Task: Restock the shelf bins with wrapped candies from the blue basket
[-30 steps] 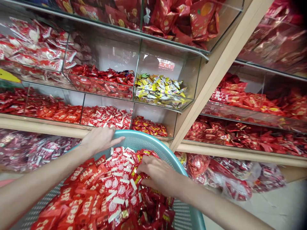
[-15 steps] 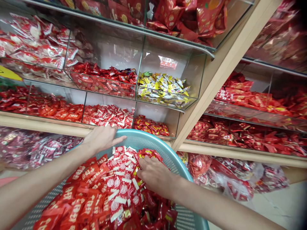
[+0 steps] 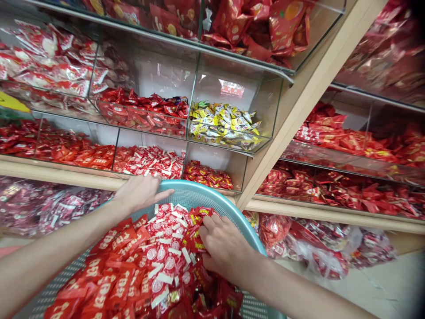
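A teal plastic basket with perforated walls is filled with small wrapped candies. My left hand grips its far rim, thumb along the inner side and fingers over the edge. Inside, my right hand rests at the right, its fingers curled down into dark red candies with yellow lettering; the fingertips are partly hidden. Beside these lie red candies with white ends, covering the middle of the pile. Orange-red packets with pale lettering take up the left side.
Beyond the basket, clear-fronted shelf bins hold red candies and yellow-and-white candies. A wooden upright divides the shelving. Plastic bags of candy lie under the right shelf; more bags sit under the left one.
My right hand has shifted slightly right and nearer to me within the candies, uncovering more of the yellow-lettered ones. My left hand stays on the rim.
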Tool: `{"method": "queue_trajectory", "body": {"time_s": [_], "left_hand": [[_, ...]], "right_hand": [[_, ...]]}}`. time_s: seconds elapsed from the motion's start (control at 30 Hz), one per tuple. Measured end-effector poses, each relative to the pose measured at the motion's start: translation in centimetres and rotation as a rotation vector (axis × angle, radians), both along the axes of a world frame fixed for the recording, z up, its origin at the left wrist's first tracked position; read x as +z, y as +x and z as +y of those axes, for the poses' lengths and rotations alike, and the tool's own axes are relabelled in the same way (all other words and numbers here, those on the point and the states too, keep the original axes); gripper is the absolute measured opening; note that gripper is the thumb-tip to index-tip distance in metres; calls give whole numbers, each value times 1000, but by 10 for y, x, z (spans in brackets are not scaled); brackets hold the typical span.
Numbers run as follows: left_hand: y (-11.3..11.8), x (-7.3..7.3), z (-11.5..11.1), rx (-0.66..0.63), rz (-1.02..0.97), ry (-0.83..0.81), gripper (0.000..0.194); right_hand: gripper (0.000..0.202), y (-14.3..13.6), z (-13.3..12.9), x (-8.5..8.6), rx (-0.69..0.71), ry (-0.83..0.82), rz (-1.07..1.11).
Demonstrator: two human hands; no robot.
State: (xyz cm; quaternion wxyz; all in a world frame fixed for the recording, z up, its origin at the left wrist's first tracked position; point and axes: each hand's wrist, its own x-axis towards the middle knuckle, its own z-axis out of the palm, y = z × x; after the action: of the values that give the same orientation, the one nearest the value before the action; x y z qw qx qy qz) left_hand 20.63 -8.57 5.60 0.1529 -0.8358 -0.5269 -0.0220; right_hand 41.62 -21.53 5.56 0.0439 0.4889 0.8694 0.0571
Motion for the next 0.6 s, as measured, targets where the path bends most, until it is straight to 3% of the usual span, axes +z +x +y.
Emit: {"method": "queue_trajectory", "body": {"time_s": [0.13, 0.27, 0.47, 0.6], "left_hand": [[0, 0, 0, 5, -15, -4, 71], [-1, 0, 0, 7, -28, -9, 70], [1, 0, 0, 8, -29, -13, 70], [1, 2, -1, -3, -16, -14, 71]], "right_hand": [[26, -3, -2, -4, -152, -131, 29], [27, -7, -4, -9, -202, -177, 48], [25, -7, -9, -12, -219, -168, 20], [28, 2, -5, -1, -192, -43, 114]]}}
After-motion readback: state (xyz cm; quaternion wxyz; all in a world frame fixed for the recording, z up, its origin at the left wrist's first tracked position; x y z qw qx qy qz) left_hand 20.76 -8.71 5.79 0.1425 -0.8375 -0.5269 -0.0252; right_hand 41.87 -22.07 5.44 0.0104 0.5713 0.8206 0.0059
